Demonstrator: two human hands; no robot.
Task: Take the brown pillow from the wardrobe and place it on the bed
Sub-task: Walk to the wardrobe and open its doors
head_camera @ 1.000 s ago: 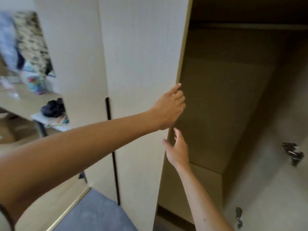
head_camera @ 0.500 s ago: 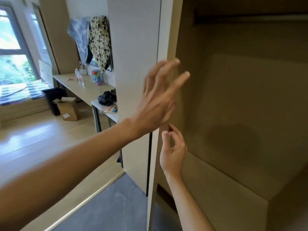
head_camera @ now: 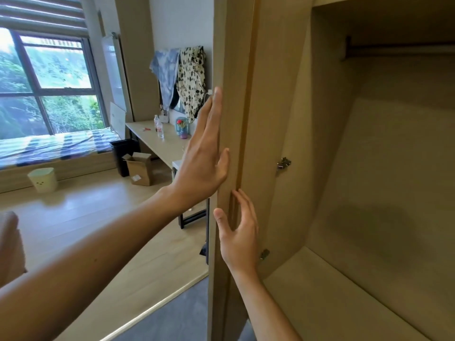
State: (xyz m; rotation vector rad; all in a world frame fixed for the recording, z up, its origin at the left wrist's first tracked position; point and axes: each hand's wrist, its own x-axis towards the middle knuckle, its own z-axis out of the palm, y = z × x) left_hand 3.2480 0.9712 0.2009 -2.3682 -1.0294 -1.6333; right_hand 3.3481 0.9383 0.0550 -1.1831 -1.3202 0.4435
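Head view: left hand [head_camera: 204,153] lies flat against the wardrobe door [head_camera: 230,94], grip released; right hand [head_camera: 237,232] is open at the door's edge. The brown pillow is not visible, so its axis cannot be told. Risk: fingers pinched at the door edge. The bed [head_camera: 56,146] stands well apart.
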